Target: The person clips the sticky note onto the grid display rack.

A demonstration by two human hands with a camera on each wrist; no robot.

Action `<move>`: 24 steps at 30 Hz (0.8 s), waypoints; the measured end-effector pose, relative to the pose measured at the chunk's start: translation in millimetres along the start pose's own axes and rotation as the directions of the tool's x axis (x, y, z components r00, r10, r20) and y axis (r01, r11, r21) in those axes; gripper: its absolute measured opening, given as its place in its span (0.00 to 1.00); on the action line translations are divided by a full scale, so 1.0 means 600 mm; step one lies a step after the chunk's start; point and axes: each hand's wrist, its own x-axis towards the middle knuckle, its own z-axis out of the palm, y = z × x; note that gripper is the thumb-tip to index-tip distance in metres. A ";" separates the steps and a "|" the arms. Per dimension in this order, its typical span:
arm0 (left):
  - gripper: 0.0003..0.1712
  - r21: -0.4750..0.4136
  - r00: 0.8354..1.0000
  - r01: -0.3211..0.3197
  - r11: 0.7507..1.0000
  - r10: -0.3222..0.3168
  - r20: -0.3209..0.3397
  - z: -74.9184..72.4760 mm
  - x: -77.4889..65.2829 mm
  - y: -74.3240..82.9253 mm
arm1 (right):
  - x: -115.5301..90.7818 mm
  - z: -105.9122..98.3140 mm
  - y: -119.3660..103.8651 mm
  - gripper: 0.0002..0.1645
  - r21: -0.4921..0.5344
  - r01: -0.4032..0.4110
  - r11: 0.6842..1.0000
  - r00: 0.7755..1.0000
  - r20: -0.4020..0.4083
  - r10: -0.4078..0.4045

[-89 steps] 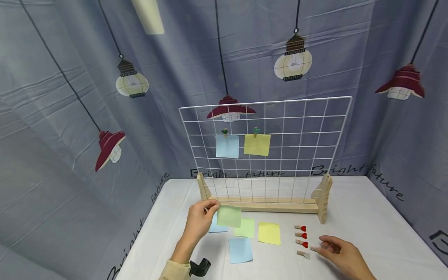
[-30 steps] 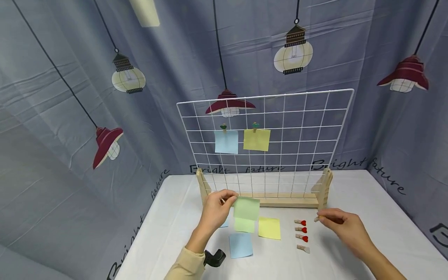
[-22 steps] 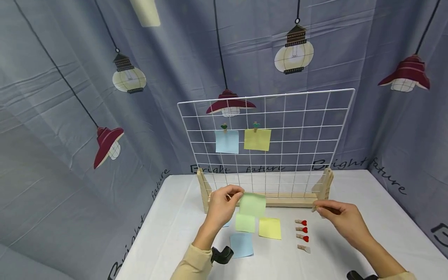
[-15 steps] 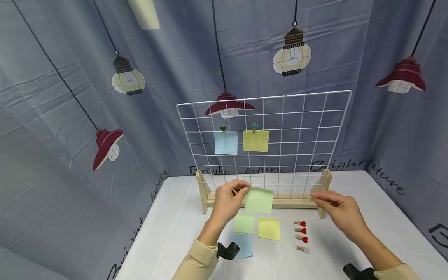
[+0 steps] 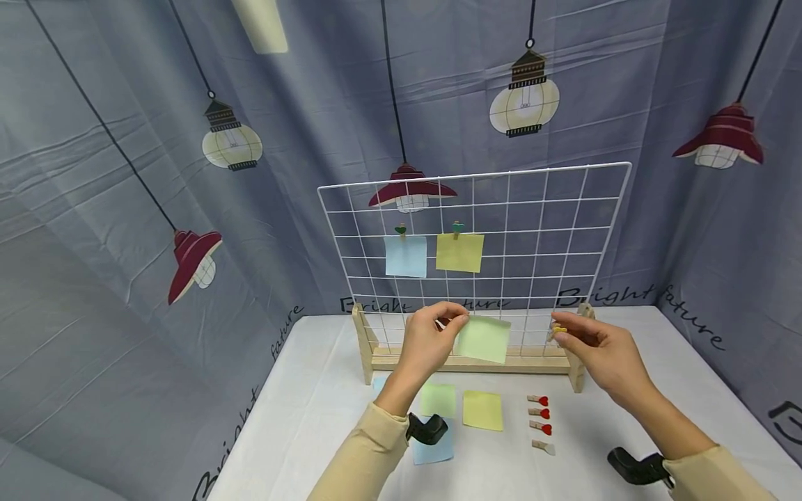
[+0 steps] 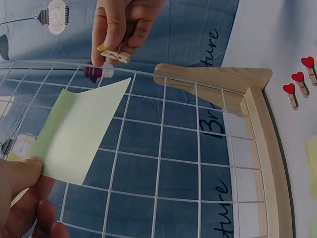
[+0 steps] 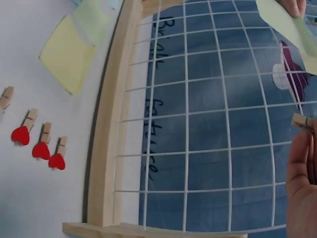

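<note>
1. Noted blue-grey fabric backdrop (image 5: 301,104) printed with hanging lamps (image 5: 524,108) in cream and dark red, behind and beside white tabletop (image 5: 301,431).
2. Recorded white wire grid panel (image 5: 509,172), upright near rear of tabletop in light wooden base (image 5: 545,366).
3. Logged on grid: light-blue paper square (image 5: 405,257) under dark-green heart clip (image 5: 400,229); just to its right, yellow paper square (image 5: 459,253) under green-topped clip (image 5: 458,227).
4. Found left hand (image 5: 432,334) clamped, thumb against fingertips, on upper left corner of pale-green paper square (image 5: 484,339). Located same above tabletop, before grid's lower middle; could not tell whether touching wires.
5. Found right hand (image 5: 601,351) pinching small wooden clothespin with yellow ornament (image 5: 556,330), before grid's right end, apart from held paper.
6. Saw lying on tabletop: second pale-green square (image 5: 438,401), second yellow square (image 5: 482,410) to its right, blue square (image 5: 435,454) partly behind black wrist device (image 5: 427,429), another blue square (image 5: 379,383) mostly hidden by left forearm.
7. Counted three red-heart wooden clips (image 5: 542,413) right of papers, plus pale-ended clip (image 5: 542,447) just nearer.
</note>
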 end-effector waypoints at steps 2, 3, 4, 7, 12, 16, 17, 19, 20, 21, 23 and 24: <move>0.04 -0.003 1.000 -0.010 1.000 0.010 -0.004 0.001 0.007 0.005 | 0.003 0.000 -0.006 0.23 -0.008 -0.010 1.000 1.000 0.005 0.010; 0.04 -0.007 1.000 -0.015 1.000 0.015 -0.006 0.002 0.011 0.007 | 0.005 -0.001 -0.010 0.23 -0.007 -0.017 1.000 1.000 0.010 0.017; 0.04 -0.011 1.000 -0.023 1.000 0.022 -0.008 0.002 0.014 0.009 | 0.007 -0.001 -0.013 0.22 -0.012 -0.021 1.000 1.000 0.012 0.021; 0.04 -0.023 0.999 -0.037 0.999 0.037 -0.019 0.005 0.024 0.016 | 0.012 -0.003 -0.022 0.20 -0.024 -0.011 1.000 1.000 0.021 0.012; 0.05 -0.067 0.998 -0.023 0.998 0.020 -0.054 0.013 0.040 0.027 | 0.020 -0.007 -0.033 0.21 -0.014 0.005 1.000 0.999 0.038 -0.004; 0.05 -0.082 0.997 -0.019 0.996 0.013 -0.074 0.021 0.053 0.037 | 0.023 -0.012 -0.040 0.22 -0.022 0.010 1.000 0.999 0.049 -0.009; 0.05 -0.081 0.997 -0.022 0.997 0.015 -0.079 0.023 0.055 0.039 | 0.024 -0.013 -0.042 0.22 -0.027 0.016 1.000 0.999 0.049 -0.014; 0.04 -0.075 0.996 -0.026 0.997 0.019 -0.089 0.025 0.060 0.043 | 0.028 -0.014 -0.046 0.22 -0.034 0.026 0.999 0.999 0.046 -0.025; 0.04 -0.072 0.995 -0.028 0.997 0.021 -0.093 0.026 0.063 0.045 | 0.030 -0.015 -0.049 0.22 -0.035 0.032 0.999 0.999 0.041 -0.031; 0.04 -0.071 0.995 -0.028 0.997 0.021 -0.097 0.027 0.065 0.047 | 0.032 -0.016 -0.051 0.22 -0.035 0.040 0.999 0.999 0.034 -0.039; 0.04 -0.068 0.995 -0.025 0.997 0.018 -0.103 0.029 0.070 0.048 | 0.037 -0.018 -0.057 0.21 -0.028 0.056 0.998 0.998 0.018 -0.055; 0.04 -0.066 0.995 -0.022 0.998 0.015 -0.103 0.030 0.072 0.049 | 0.040 -0.019 -0.059 0.21 -0.027 0.065 0.998 0.998 0.009 -0.065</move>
